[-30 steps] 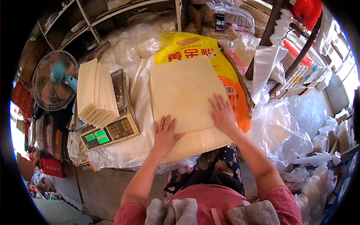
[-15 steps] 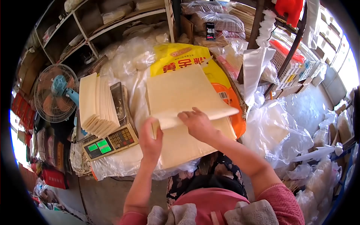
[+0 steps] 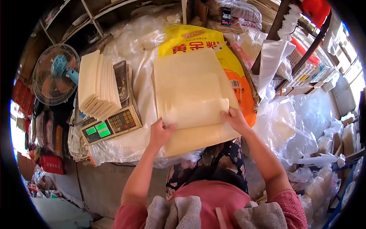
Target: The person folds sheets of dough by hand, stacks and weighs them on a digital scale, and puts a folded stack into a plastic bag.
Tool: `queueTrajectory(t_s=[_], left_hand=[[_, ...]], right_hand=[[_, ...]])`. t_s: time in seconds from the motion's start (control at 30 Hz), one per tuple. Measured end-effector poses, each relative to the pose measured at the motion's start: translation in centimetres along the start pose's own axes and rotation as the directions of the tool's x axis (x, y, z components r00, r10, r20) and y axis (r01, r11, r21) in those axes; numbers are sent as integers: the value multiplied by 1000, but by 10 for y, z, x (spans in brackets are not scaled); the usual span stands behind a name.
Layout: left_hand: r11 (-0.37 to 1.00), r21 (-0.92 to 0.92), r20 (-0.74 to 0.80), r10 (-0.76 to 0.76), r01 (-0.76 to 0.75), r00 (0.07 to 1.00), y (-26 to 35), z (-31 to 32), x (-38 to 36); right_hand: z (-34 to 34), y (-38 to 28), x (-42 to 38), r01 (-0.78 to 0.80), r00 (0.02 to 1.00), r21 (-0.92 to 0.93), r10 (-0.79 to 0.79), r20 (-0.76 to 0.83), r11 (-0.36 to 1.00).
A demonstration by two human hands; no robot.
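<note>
A thin, pale cream sheet (image 3: 192, 112), folded over on itself, lies on a stack of larger flat sheets (image 3: 187, 68) in front of me. At the folded sheet's left lower corner, my left hand (image 3: 161, 133) is closed, thumb on top and fingers curled at the edge. My right hand (image 3: 234, 119) pinches the right edge of the same sheet. Beneath the stack is a printed yellow and orange bag (image 3: 244, 91). To the left, several folded cream bundles (image 3: 97, 87) stand on a digital scale (image 3: 110, 126) with lit green displays.
A fan (image 3: 57, 72) stands at the far left beside the scale. Clear plastic sheeting (image 3: 141, 141) covers the table under the work. A phone (image 3: 225, 16) leans on bagged goods at the back. On the right are a dark post (image 3: 272, 42), white baskets (image 3: 301, 63) and loose plastic film (image 3: 282, 122).
The lifted part of the sheet now lies folded down flat. My right hand has moved right from the sheet's middle to its right edge. My left hand has shifted slightly right.
</note>
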State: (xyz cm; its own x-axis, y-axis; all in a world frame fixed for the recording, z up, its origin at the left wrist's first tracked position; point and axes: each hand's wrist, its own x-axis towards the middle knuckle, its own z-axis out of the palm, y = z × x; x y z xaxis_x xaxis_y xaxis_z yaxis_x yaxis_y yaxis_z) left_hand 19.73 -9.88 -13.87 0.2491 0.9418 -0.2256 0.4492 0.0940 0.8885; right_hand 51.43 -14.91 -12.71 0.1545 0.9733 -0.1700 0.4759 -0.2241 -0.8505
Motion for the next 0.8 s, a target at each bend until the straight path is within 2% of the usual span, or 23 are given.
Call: queueTrajectory(t_s=[0.07,0.1,0.13,0.17,0.23,0.27,0.3,0.37,0.4,0.47,0.5,0.53,0.6,0.67,0.7,0.73,0.77,0.8], left_hand=[[995,64,-201,89,-78,976,7,14,7],[989,100,-298,136,-111,945,9,20,10],[906,376,-312,320,-193,895,12,23,10],[813,523,-215,417,-256,883,14,25,11],[543,749,27,547,-379,837,13,30,15],[554,739,107,466,-384,878,9,32,14],[536,751,122,461,-385,879,12,31,12],[497,775,149,456,-390,877,24,26,11],[473,773,155,506,-423,848,23,25,15],[455,754,234,487,-473,842,29,17,22],[446,743,275,475,-499,836,31,12,25],[389,748,241,596,-538,766,21,6,34],[530,649,222,555,-546,802,10,-14,40],[679,490,178,535,-546,826,22,-25,31],[841,304,73,449,-448,891,28,-25,26],[939,89,-8,334,-332,943,33,-22,21],[969,-140,-55,196,-202,979,35,-17,19],[971,-134,-117,182,-198,976,33,-12,26]], right_hand=[[2,2,11,-30,998,-212,17,-62,977],[3,-4,12,-30,996,-245,9,-86,969],[4,-11,12,-29,994,-278,-2,-108,960],[5,-16,14,-28,992,-311,-13,-129,950],[8,-15,17,12,991,-307,-52,-123,952],[8,-15,18,31,990,-305,-71,-122,952],[8,-21,18,160,965,-422,-231,-124,893],[9,-38,14,371,845,-634,-529,-71,679],[9,-40,11,378,875,-663,-483,28,646],[5,-45,7,395,908,-718,-363,209,574],[-2,-44,9,454,882,-698,-391,263,554],[-10,-40,12,511,852,-675,-415,318,532],[-25,-28,17,620,782,-591,-470,410,516],[-39,-15,14,607,792,-397,-483,373,688],[-43,-15,13,589,798,-288,-487,354,755],[-43,-17,14,420,898,-261,-356,258,869],[-42,-20,13,234,965,-212,-201,167,949],[-40,-23,12,41,996,-142,-29,85,989]])
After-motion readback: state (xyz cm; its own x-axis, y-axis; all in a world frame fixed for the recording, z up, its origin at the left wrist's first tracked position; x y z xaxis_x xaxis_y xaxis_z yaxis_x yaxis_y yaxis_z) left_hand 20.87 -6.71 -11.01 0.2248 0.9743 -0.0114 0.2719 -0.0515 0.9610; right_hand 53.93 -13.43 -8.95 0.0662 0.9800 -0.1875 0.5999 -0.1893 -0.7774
